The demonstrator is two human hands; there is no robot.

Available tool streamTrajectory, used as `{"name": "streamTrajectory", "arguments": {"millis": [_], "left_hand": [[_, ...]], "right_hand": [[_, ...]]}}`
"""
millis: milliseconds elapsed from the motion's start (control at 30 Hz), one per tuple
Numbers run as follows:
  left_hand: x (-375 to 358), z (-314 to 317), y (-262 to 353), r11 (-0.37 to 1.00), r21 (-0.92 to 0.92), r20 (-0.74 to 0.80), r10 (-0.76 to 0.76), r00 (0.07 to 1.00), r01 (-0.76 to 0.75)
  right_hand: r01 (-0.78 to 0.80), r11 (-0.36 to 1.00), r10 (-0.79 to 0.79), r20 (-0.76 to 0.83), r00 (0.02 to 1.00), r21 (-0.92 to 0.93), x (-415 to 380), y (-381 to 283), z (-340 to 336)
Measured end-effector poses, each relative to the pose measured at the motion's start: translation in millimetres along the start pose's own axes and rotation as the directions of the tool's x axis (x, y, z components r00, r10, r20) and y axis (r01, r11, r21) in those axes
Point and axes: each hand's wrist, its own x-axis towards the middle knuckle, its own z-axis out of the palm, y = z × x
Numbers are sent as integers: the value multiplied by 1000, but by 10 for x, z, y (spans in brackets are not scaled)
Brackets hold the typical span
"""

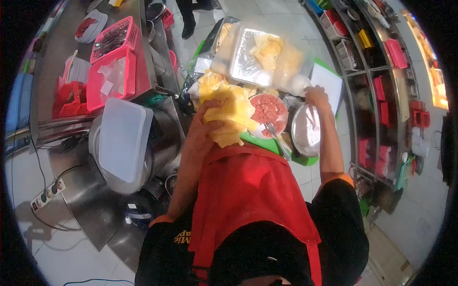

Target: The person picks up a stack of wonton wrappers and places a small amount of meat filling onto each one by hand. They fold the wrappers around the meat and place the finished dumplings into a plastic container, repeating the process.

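Note:
My left hand (210, 125) is wrapped round a bundle of thin yellow wrapper sheets (230, 114), which fan out to its right. At the upper right, my right hand (316, 94) is closed at the rim of a round metal bowl (305, 133) holding something whitish; what its fingers grip is too small to make out. Between the hands sits a plate of minced pink meat (268, 113), with a fork (274, 133) leaning on its lower edge. Behind them stands a clear plastic container (245, 57) with more yellow sheets (267, 50) inside.
Pink baskets (112, 81) stand on the steel counter at the left. A rectangular translucent lid (121, 138) rests on a steel vessel below them. Shelves (372, 71) with red and pink bins line the right. Another person's leg (187, 19) shows at the top.

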Motion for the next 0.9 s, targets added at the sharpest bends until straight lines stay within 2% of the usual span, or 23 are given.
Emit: {"name": "streamTrajectory", "arguments": {"millis": [100,167,200,267,300,367,433,500,533,600,633,700,767,833,900], "left_hand": [[-19,94,39,999,20,6,-43,999,43],[-34,134,51,998,30,3,-46,999,46],[-26,111,44,999,29,-1,-37,999,37],[-32,49,-3,998,-21,-5,-56,998,56],[-29,57,3,998,-20,-8,-55,998,54],[-17,91,15,998,-7,-34,-56,998,55],[10,87,-5,998,-3,-17,-68,998,68],[26,107,-20,997,1,2,-78,997,78],[16,123,-25,997,14,7,-73,997,73],[-18,123,-4,998,33,15,-59,998,59],[-48,101,-2,998,23,1,-64,998,64],[-101,17,-8,998,7,-20,-55,998,55],[-158,-80,-1,998,57,-61,-14,998,17],[-207,-121,20,1000,5,-53,-11,999,11],[-231,-180,45,999,-38,-33,-17,999,15]], "right_hand": [[23,1000,-22,70,997,-16,152,118,161],[143,988,-149,121,981,55,325,301,260],[152,987,-158,117,980,53,288,251,126],[48,972,4,-219,976,231,127,201,-221],[51,971,2,-218,976,234,97,65,-465],[206,869,14,-439,898,450,0,-334,-842],[494,768,-146,-640,755,407,213,-605,-855],[638,697,-277,-697,662,329,362,-957,-970],[638,695,-272,-700,661,331,490,-1078,-956],[559,777,-356,-530,769,290,734,-1274,-880],[565,773,-359,-537,763,287,798,-1309,-862],[526,813,-411,-395,821,247,902,-1395,-848],[583,783,-464,-420,780,217,974,-1416,-810],[629,753,-509,-437,742,193,1026,-1397,-742],[692,659,-548,-442,710,294,1026,-1391,-741]]}}
